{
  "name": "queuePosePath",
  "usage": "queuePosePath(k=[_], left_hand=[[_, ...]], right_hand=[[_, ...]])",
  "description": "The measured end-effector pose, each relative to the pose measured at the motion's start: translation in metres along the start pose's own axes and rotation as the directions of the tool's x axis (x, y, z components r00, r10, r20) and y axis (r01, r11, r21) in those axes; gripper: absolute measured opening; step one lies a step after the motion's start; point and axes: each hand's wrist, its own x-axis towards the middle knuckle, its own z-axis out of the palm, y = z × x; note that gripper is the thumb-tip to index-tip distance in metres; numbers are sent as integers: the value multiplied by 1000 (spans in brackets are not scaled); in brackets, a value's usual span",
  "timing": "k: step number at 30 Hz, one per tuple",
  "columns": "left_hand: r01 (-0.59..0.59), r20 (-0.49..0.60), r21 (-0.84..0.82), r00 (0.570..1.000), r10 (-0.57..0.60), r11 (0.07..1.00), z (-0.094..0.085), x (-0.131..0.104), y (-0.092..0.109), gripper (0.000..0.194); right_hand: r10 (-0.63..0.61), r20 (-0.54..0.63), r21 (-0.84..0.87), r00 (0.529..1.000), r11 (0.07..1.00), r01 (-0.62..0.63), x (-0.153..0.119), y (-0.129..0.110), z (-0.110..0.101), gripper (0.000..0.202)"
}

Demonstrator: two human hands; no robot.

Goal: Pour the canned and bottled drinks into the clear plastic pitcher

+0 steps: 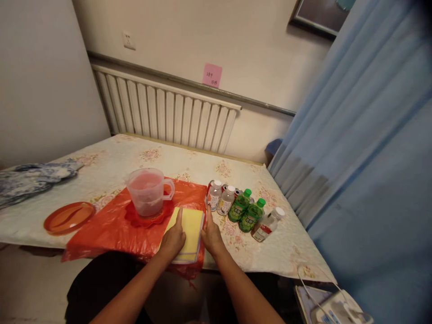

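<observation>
A yellow rectangular stack of sheets or cloths [191,227] lies on a red plastic bag [111,225]. On its left part rests my left hand [173,240], index finger stretched forward and thumb apart, with nothing held. Beside the right edge of the stack is my right hand [212,234], its index finger also extended and its thumb near that edge; it is open too. The other fingers are partly hidden. Behind my left hand, a clear measuring jug [146,193] stands in a red scalloped dish [135,220].
White-capped bottles [224,202], green bottles [251,217] and a bottle with a red label [265,229] stand at right, with cans behind. An orange lid [69,218] and patterned cloth [37,177] lie left. A blue curtain [357,135] hangs right; a power strip [340,310] sits below.
</observation>
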Motion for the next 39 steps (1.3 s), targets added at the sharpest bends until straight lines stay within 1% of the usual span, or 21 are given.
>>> queuePosePath(k=[3,7,15,27,32,35,37,39], left_hand=[[16,61,47,998,-19,999,2,5,-6,89],[15,85,50,996,-19,999,4,4,-8,90],[-16,80,23,997,14,1000,14,5,-12,91],[-18,73,22,997,16,1000,11,1,-9,89],[-26,55,17,998,25,1000,10,-1,-4,86],[-28,53,-21,998,29,999,12,-1,-5,86],[-44,44,-79,998,47,996,15,0,-7,83],[-78,31,-142,996,83,987,19,-1,-10,75]], right_hand=[[40,29,-13,999,999,-40,4,7,5,89],[60,65,-29,996,998,-58,3,10,7,90],[63,73,-37,995,998,-60,0,16,7,89],[53,71,2,996,999,-54,-3,20,2,86],[33,56,57,998,998,-36,-5,18,-2,81],[29,78,100,997,994,-36,-10,23,-7,83],[48,47,110,998,992,-53,-19,33,-15,79],[104,-76,104,992,990,-96,-34,51,-28,67]])
